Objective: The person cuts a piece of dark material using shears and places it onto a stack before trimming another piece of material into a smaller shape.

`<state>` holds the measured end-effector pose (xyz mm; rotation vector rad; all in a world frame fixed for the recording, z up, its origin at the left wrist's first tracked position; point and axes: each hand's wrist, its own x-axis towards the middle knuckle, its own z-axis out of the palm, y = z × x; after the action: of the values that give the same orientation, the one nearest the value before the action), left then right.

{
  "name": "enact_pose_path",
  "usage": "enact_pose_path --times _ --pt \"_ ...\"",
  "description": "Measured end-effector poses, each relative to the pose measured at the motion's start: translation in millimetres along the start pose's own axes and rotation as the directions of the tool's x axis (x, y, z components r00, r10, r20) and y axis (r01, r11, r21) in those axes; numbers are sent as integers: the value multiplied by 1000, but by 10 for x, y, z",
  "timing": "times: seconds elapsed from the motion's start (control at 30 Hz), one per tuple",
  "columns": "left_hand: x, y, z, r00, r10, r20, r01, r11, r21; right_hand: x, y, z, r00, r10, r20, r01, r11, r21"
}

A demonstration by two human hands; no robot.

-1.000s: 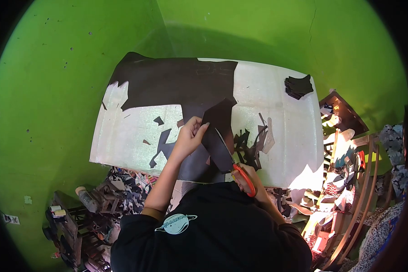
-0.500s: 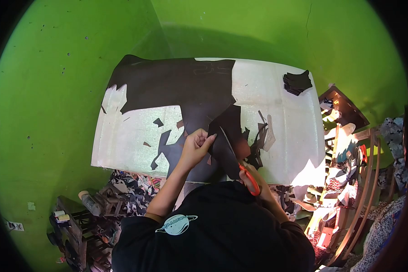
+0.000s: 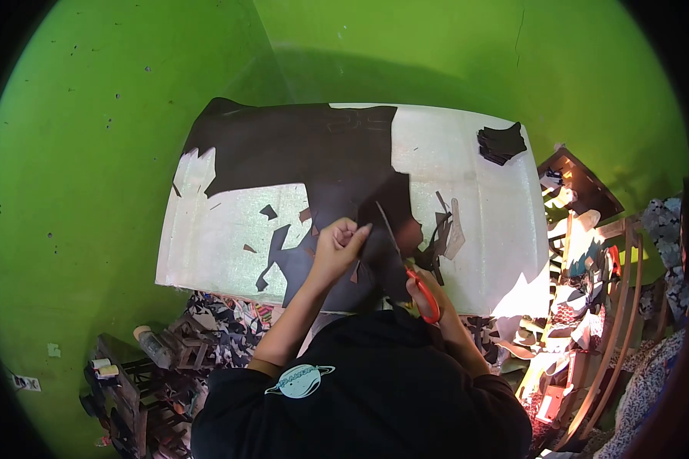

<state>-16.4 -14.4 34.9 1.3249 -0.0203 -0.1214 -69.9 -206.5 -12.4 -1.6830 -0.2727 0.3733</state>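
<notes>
A large dark brown leather-like sheet (image 3: 283,145) spreads over the white table top, with its narrower part reaching down toward my body. My left hand (image 3: 340,246) is closed in a pinch at the sheet's near part, thumb against fingers. My right hand (image 3: 429,297) grips a pair of scissors (image 3: 429,298) by the orange handles. Their long blades point up and to the left over the sheet, just right of my left hand. Whether the blades are apart is hard to make out. Small dark offcuts (image 3: 277,252) lie left of the sheet.
At the table's (image 3: 467,191) far right corner sits a stack of dark cut pieces (image 3: 502,143). Narrow scraps and a pale brown template-like piece (image 3: 453,231) lie right of the sheet. Below the left edge are a wooden stand and a clear bottle (image 3: 154,346); green walls rise behind.
The scissors have moved slightly away from my body, blades now farther up the sheet. The lifted flap beside my left hand now lies flatter. My left hand has barely moved.
</notes>
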Motion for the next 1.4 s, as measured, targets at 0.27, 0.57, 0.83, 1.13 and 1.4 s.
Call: enact_pose_path --times 0.27,0.57,0.83,1.13,1.4 --pt "-76 -92 45 1000 -11 23 11 1000 -27 -22 -224 57 989 -140 -48 142 989 45" --pt "-60 -122 23 997 -30 64 30 1000 0 -58 -90 63 982 -128 -139 118 990 -81" --pt "-21 0 -56 975 -185 126 208 958 -199 -37 -336 111 989 -65 -132 65 998 0" --pt "-35 -176 -99 900 -307 308 364 919 -148 40 -287 154 979 -154 -131 166 983 85" --pt "51 -470 -291 800 -406 441 538 810 -231 45 68 162 998 -41 -55 44 998 52"
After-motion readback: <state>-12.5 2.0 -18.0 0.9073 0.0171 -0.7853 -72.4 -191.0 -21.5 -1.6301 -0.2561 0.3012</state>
